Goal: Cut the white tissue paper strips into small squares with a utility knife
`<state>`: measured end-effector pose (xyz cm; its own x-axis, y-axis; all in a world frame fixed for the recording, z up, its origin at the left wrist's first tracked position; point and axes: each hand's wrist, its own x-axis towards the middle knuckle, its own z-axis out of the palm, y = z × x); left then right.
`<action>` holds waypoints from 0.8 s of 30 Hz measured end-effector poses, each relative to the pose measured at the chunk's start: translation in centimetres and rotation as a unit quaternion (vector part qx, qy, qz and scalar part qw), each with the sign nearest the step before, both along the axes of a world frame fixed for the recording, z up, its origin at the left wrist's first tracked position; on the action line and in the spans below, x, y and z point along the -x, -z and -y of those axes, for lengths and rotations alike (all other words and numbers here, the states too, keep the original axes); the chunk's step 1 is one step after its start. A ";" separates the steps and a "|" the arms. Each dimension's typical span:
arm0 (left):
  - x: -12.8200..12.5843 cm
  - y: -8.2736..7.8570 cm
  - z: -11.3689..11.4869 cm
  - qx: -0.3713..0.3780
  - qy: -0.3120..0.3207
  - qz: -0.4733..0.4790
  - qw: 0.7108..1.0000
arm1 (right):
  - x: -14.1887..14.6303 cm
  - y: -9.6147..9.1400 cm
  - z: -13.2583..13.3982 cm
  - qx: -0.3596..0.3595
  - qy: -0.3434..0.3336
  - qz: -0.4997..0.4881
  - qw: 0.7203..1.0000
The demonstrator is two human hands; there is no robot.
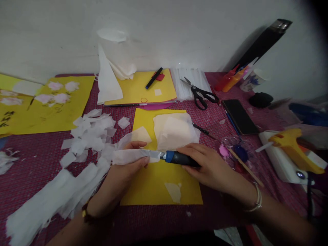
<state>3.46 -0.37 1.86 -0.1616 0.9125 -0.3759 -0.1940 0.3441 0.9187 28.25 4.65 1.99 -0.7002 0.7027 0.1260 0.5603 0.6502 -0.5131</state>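
Observation:
My right hand [198, 160] is wrapped round the dark handle of a utility knife [176, 157] with a blue collar. Its blade points left and lies against a folded strip of thin white paper [128, 156]. The strip is pinched between the thumb and fingers of my left hand [134, 160]. Both hands are above a yellow sheet [161, 184]. On that sheet rest a stack of white paper pieces [175, 130] and a small white scrap [173, 192]. To the left lie a heap of cut white squares [93, 133] and long white strips [56, 194].
Black scissors [202, 95] lie on clear glue sticks [189, 77] at the back. A phone [241, 116], a paint palette [237, 148] and a yellow glue gun [297, 147] are on the right. At far left is a yellow sheet with pink paper flowers [61, 98].

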 end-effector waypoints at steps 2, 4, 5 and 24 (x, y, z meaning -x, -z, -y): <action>0.1 0.0 0.0 0.004 0.019 0.007 1.000 | 0.0 0.1 0.0 0.013 -0.008 -0.008 1.000; 0.2 0.0 0.0 0.014 0.035 0.010 0.999 | -0.2 0.0 -0.2 0.032 -0.011 -0.013 0.999; 0.3 0.0 0.0 0.020 0.037 0.007 0.999 | -0.3 -0.1 -0.3 0.042 -0.011 -0.014 0.999; 0.6 0.6 -0.4 0.080 0.002 0.065 0.995 | -0.3 -0.3 0.0 0.058 0.008 -0.043 0.997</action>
